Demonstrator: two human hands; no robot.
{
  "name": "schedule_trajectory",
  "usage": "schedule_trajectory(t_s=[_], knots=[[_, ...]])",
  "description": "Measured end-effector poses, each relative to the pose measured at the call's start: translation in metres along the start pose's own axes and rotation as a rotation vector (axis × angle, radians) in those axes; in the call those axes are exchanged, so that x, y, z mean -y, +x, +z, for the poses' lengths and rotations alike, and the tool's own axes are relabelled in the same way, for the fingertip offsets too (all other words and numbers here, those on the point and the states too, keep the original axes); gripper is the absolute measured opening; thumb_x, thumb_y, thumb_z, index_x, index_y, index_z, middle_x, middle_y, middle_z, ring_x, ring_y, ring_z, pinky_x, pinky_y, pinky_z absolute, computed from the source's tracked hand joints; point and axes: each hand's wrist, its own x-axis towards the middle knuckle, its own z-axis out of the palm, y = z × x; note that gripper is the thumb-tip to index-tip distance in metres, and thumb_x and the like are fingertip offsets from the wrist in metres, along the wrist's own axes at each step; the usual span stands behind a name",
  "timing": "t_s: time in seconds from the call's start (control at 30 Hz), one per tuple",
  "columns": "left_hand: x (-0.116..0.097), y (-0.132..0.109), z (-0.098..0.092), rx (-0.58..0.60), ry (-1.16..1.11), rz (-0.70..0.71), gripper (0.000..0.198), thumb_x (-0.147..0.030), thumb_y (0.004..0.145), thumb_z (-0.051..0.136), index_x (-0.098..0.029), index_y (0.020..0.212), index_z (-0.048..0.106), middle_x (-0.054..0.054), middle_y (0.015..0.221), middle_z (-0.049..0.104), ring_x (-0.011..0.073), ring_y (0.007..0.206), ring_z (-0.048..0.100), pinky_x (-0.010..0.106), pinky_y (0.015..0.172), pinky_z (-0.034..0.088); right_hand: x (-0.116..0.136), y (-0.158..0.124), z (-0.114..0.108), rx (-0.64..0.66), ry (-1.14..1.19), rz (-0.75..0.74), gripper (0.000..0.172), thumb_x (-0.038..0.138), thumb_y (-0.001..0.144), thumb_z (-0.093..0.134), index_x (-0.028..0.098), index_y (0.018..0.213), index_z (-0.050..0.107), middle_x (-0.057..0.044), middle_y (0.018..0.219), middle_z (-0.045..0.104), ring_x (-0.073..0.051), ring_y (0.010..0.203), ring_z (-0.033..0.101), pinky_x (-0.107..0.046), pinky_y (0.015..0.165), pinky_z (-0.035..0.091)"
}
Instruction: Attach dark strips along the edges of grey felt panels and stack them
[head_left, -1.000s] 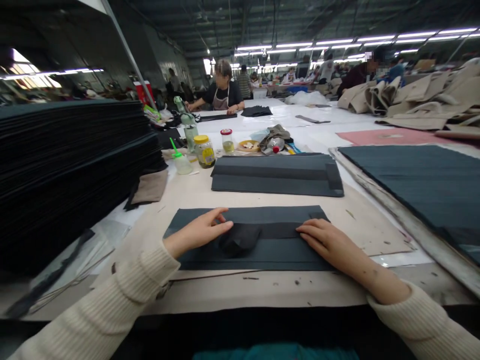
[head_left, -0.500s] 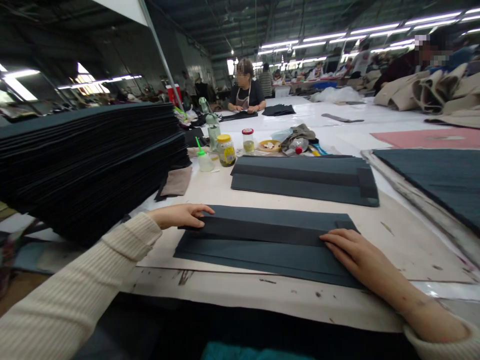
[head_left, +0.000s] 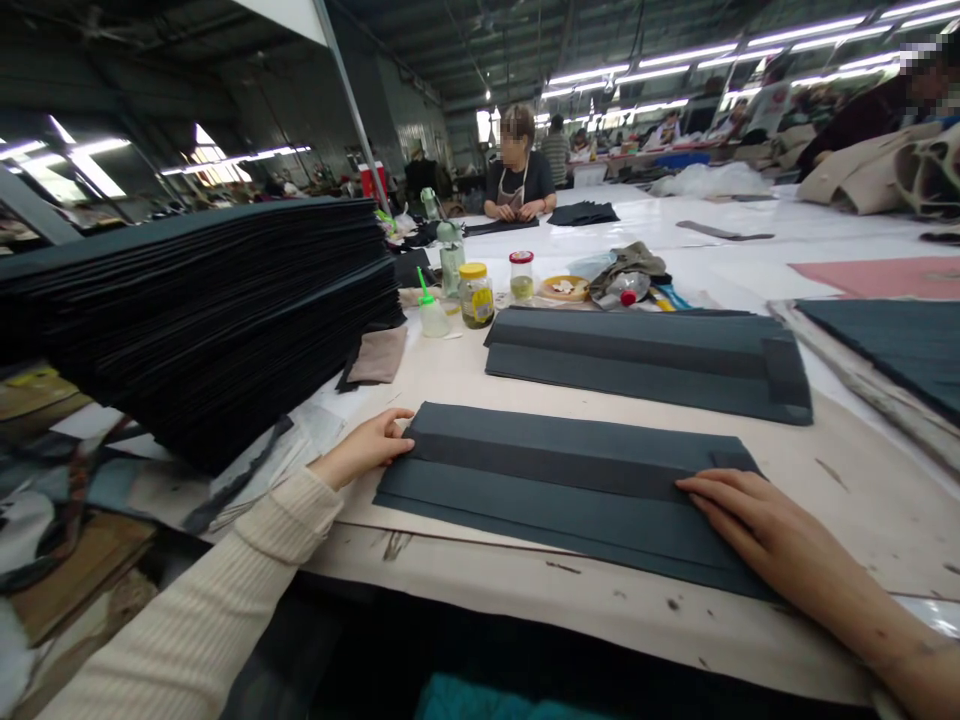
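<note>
A dark blue-green fabric panel lies flat in front of me, apparently several layers deep. A black strip runs lengthwise across it, and a short dark piece sits near its right end. At the panel's left edge, my left hand pinches the end of the strip between thumb and fingers. My right hand rests flat on the panel's right part, fingers extended, fingertips on the strip. Behind lies a second stack of similar panels with a black strip.
A tall stack of dark fabric stands at the left. Glue bottle, yellow-lidded jar and red-lidded jar stand behind. More dark panels lie at the right. A person works across the table.
My left hand has drawn back to the panel's left edge, and the strip's end no longer sticks out past it. My right hand stays on the panel. The view has shifted left.
</note>
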Motion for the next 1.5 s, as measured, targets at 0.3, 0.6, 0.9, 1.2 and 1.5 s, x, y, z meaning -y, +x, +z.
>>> schedule_trajectory(t_s=[0.3, 0.6, 0.9, 1.2, 1.5], knots=[[-0.024, -0.019, 0.006, -0.309, 0.650, 0.404, 0.039, -0.022, 0.080, 0.039, -0.016, 0.117, 0.047, 0.007, 0.096, 0.058, 0.0197, 0.093, 0.054, 0.033, 0.085, 0.041, -0.005, -0.001, -0.006, 0.017, 0.028, -0.034, 0.034, 0.039, 0.086, 0.038, 0.025, 0.106, 0.061, -0.006, 0.107, 0.061, -0.023, 0.096, 0.058, -0.037, 0.084, 0.050], [-0.083, -0.037, 0.118, 0.164, 0.791, 0.833, 0.053, -0.045, 0.088, 0.032, -0.020, 0.135, 0.028, 0.006, 0.144, 0.023, 0.0196, 0.133, 0.017, 0.041, 0.108, 0.017, 0.020, -0.013, 0.000, 0.092, -0.082, -0.076, 0.058, 0.049, 0.085, 0.037, 0.020, 0.136, 0.033, -0.008, 0.138, 0.034, -0.027, 0.124, 0.034, -0.049, 0.098, 0.036], [0.022, -0.019, 0.018, -0.037, 0.832, 0.323, 0.057, -0.042, 0.083, 0.026, -0.019, 0.135, 0.031, 0.008, 0.142, 0.024, 0.0229, 0.131, 0.022, 0.043, 0.105, 0.023, 0.036, -0.008, -0.020, 0.295, -0.003, 0.044, 0.058, 0.048, 0.087, 0.034, 0.016, 0.136, 0.031, -0.009, 0.141, 0.027, -0.024, 0.130, 0.024, -0.046, 0.104, 0.027], [-0.012, 0.030, -0.017, -0.053, 0.759, 0.410, 0.043, -0.048, 0.074, 0.038, -0.024, 0.106, 0.054, 0.002, 0.117, 0.058, 0.0204, 0.110, 0.049, 0.029, 0.100, 0.030, -0.018, 0.030, -0.065, 0.237, 0.019, 0.201, 0.038, 0.039, 0.085, 0.043, 0.018, 0.114, 0.057, -0.008, 0.114, 0.058, -0.022, 0.105, 0.053, -0.036, 0.093, 0.041], [-0.041, 0.075, -0.013, 0.177, 0.670, 0.325, 0.028, -0.032, 0.063, 0.053, -0.021, 0.088, 0.060, 0.002, 0.090, 0.064, 0.0191, 0.081, 0.057, 0.026, 0.077, 0.041, -0.060, 0.071, -0.061, 0.477, -0.062, 0.301, 0.026, 0.029, 0.070, 0.060, 0.018, 0.093, 0.061, -0.007, 0.094, 0.060, -0.018, 0.082, 0.058, -0.028, 0.073, 0.048]])
